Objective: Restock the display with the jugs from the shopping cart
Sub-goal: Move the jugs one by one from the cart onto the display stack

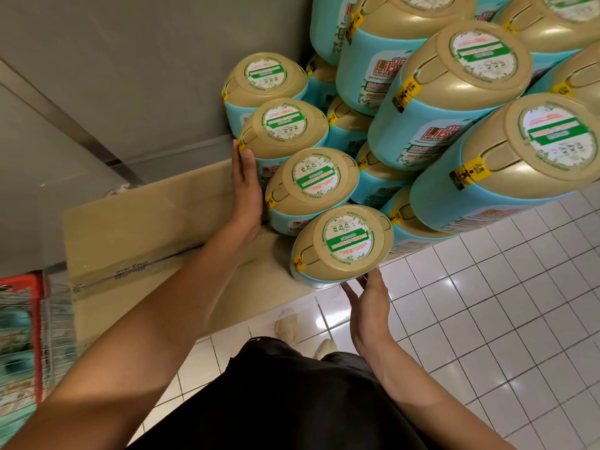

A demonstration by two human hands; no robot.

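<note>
Left hand (246,186) flat beside a gold-capped jug (284,128), right hand (370,306) (fingers (371,282) straight) at the nearest jug (344,245)

Perhaps fourteen jugs (344,241), two hands (246,186), one cardboard box (146,222), one cart (37,336).

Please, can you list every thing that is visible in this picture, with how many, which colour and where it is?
jugs: over a dozen, some half hidden, so no exact count; teal with gold lids; stacked in tiers at the right, with a front row of four on the cardboard
cardboard: one flat sheet; brown; under the front row, reaching left
shopping cart: one; wire with red trim; lower left edge; blurred teal shapes inside
floor: white tiles; lower right
wall: grey; upper left
shoes: two; pale; on the tiles
shorts: black; bottom centre
left hand: flat against the side of the front row
right hand: open, fingertips at the nearest jug's lower edge
</note>
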